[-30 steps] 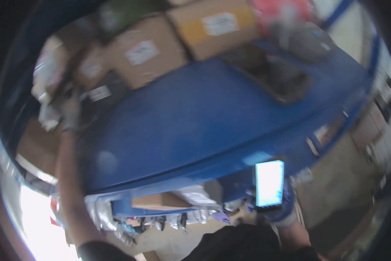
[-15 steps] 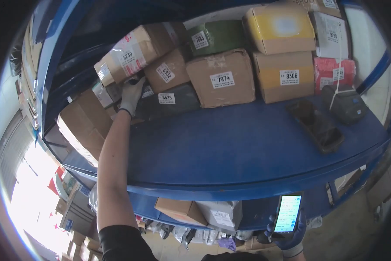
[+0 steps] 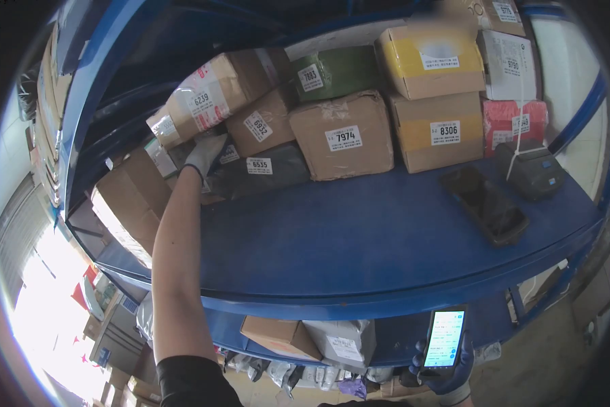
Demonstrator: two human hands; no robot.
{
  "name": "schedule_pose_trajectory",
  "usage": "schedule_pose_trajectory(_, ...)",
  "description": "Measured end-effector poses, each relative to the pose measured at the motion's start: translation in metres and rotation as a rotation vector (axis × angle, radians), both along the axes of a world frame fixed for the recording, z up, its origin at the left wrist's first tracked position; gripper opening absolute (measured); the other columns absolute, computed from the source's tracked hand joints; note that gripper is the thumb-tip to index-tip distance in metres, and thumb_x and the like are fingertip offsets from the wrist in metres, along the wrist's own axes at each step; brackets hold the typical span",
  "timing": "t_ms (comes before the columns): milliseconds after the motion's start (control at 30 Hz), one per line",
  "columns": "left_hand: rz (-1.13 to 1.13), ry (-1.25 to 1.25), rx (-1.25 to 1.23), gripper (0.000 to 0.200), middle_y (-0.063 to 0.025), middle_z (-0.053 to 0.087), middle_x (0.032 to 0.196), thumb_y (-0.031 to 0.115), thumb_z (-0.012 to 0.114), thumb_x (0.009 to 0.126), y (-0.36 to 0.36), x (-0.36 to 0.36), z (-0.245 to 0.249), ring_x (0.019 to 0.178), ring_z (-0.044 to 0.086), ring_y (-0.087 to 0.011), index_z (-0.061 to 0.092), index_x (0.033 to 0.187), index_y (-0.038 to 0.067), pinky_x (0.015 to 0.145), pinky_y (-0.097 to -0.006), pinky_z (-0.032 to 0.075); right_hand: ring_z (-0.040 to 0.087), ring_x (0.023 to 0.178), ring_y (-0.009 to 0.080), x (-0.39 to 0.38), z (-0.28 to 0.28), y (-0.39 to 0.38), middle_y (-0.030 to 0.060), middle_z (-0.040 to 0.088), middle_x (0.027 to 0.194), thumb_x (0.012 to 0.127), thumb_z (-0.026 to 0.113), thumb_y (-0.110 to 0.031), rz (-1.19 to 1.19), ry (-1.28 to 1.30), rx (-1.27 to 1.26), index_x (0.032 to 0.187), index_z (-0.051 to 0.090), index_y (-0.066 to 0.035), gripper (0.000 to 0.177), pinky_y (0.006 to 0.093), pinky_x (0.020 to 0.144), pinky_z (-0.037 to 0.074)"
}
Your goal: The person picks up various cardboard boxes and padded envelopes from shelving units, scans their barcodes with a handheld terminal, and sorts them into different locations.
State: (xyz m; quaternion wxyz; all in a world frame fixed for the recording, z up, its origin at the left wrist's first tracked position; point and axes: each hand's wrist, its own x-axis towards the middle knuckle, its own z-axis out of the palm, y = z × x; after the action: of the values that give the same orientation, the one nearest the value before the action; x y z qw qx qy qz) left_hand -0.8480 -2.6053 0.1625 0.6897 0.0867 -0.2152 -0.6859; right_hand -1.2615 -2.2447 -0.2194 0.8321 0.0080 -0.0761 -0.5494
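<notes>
My left hand, in a light-coloured glove, reaches into the gap under the taped cardboard box marked 6239. Its fingertips are hidden among the parcels, so whether they grip anything does not show. Close to it lie the dark bag parcel marked 6535, the box marked 6932 and a large brown box leaning at the left. Low in front, my right hand, in a dark blue glove, is closed around a smartphone with a lit screen showing a list.
On the blue shelf stand boxes marked 7974 and 8306, and a green parcel. A black handheld device and a small dark printer-like device lie at the right. More parcels sit on the lower shelf.
The view has tilted a little, so the shelf sits slightly lower in the picture. My left hand stays by the gap, with its fingertips now less visible. The smartphone stays in my right hand.
</notes>
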Motion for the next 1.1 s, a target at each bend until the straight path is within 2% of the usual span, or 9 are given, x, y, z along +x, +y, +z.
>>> schedule_pose_trajectory(100, -0.325, 0.78, -0.007, 0.053, -0.0013, 0.028, 0.158, 0.052, 0.037, 0.1, -0.015, 0.023, -0.007, 0.148, 0.02, -0.0269, 0.027, 0.147, 0.029, 0.121, -0.0504, 0.011, 0.07, 0.095, 0.0404, 0.005, 0.007, -0.002, 0.0196, 0.065, 0.119, 0.088, 0.048, -0.067, -0.075, 0.067, -0.029, 0.136, 0.053, -0.013, 0.073, 0.0469, 0.081, 0.058)
schedule_pose_trajectory(167, 0.391, -0.751, -0.452, 0.075, -0.0015, 0.02, 0.161, 0.063, 0.046, 0.091, -0.088, 0.093, -0.027, 0.149, 0.017, -0.0263, 0.021, 0.152, 0.027, 0.121, -0.0458, 0.014, 0.07, 0.096, 0.0394, 0.006, 0.001, -0.003, 0.0185, 0.066, 0.119, 0.086, 0.052, -0.066, -0.068, 0.079, 0.01, 0.136, 0.053, -0.012, 0.073, 0.0467, 0.083, 0.057)
schedule_pose_trajectory(300, 1.059, -1.617, -0.046, 0.088, -0.0081, 0.045, 0.147, 0.076, 0.053, 0.078, -0.037, 0.032, -0.02, 0.134, 0.043, -0.0336, 0.044, 0.144, 0.018, 0.107, -0.0423, 0.033, 0.071, 0.094, 0.04, 0.013, 0.01, -0.009, 0.0175, 0.067, 0.117, 0.086, 0.054, -0.065, -0.054, 0.105, 0.077, 0.133, 0.055, -0.011, 0.072, 0.0471, 0.081, 0.059)
schedule_pose_trajectory(500, 1.176, -1.588, -0.074, 0.069, -0.0067, 0.037, 0.154, 0.039, 0.057, 0.091, 0.091, -0.037, -0.011, 0.141, 0.034, -0.0237, 0.034, 0.15, 0.014, 0.118, -0.0351, 0.023, 0.059, 0.119, 0.042, 0.014, -0.003, -0.011, 0.0198, 0.055, 0.136, 0.085, 0.062, -0.059, 0.033, -0.023, -0.056, 0.144, 0.043, -0.015, 0.076, 0.0535, 0.099, 0.046)
schedule_pose_trajectory(600, 1.519, -1.449, -0.447, 0.045, -0.0025, 0.063, 0.105, 0.035, 0.078, 0.077, 0.073, -0.011, -0.02, 0.094, 0.052, -0.0098, 0.066, 0.113, 0.01, 0.077, -0.0317, 0.048, 0.062, 0.108, 0.045, 0.014, 0.007, -0.009, 0.0242, 0.057, 0.132, 0.082, 0.065, -0.058, 0.034, 0.019, 0.028, 0.143, 0.044, -0.012, 0.079, 0.0536, 0.092, 0.05)
schedule_pose_trajectory(700, 0.836, -1.068, -0.15, 0.026, 0.0124, 0.042, 0.061, 0.045, 0.064, 0.089, 0.063, 0.018, -0.031, 0.049, 0.036, -0.0003, 0.051, 0.075, 0.027, 0.041, -0.0233, 0.03, 0.064, 0.108, 0.0418, 0.013, 0.012, -0.015, 0.0231, 0.058, 0.13, 0.084, 0.067, -0.054, 0.11, -0.038, -0.091, 0.142, 0.044, -0.007, 0.078, 0.0532, 0.093, 0.052)
schedule_pose_trajectory(800, 1.185, -2.027, -0.477, 0.037, -0.0101, 0.056, 0.107, 0.02, 0.062, 0.085, 0.107, 0.063, -0.042, 0.095, 0.056, -0.0221, 0.049, 0.118, 0.009, 0.083, -0.0327, 0.043, 0.066, 0.108, 0.0396, 0.01, 0.015, -0.021, 0.0212, 0.059, 0.13, 0.086, 0.068, -0.048, 0.219, -0.082, -0.202, 0.14, 0.046, -0.01, 0.07, 0.0503, 0.091, 0.055)
schedule_pose_trajectory(900, 1.19, -2.084, -0.16, 0.033, -0.015, 0.059, 0.106, 0.007, 0.051, 0.086, 0.211, 0.004, -0.068, 0.097, 0.058, -0.0297, 0.051, 0.119, 0.008, 0.086, -0.0439, 0.053, 0.066, 0.107, 0.0405, 0.008, 0.01, -0.023, 0.0229, 0.059, 0.129, 0.087, 0.064, -0.056, 0.349, -0.03, -0.154, 0.14, 0.046, -0.012, 0.071, 0.0488, 0.091, 0.055)
schedule_pose_trajectory(1100, 1.428, -1.958, -0.278, 0.035, -0.012, 0.066, 0.109, 0.01, 0.057, 0.089, 0.337, -0.025, -0.121, 0.099, 0.064, -0.0213, 0.058, 0.123, 0.005, 0.083, -0.0282, 0.05, 0.055, 0.118, 0.0446, 0.031, -0.002, -0.019, 0.0214, 0.05, 0.139, 0.088, 0.057, -0.062, 0.647, -0.08, -0.156, 0.149, 0.032, -0.013, 0.082, 0.0525, 0.1, 0.046)
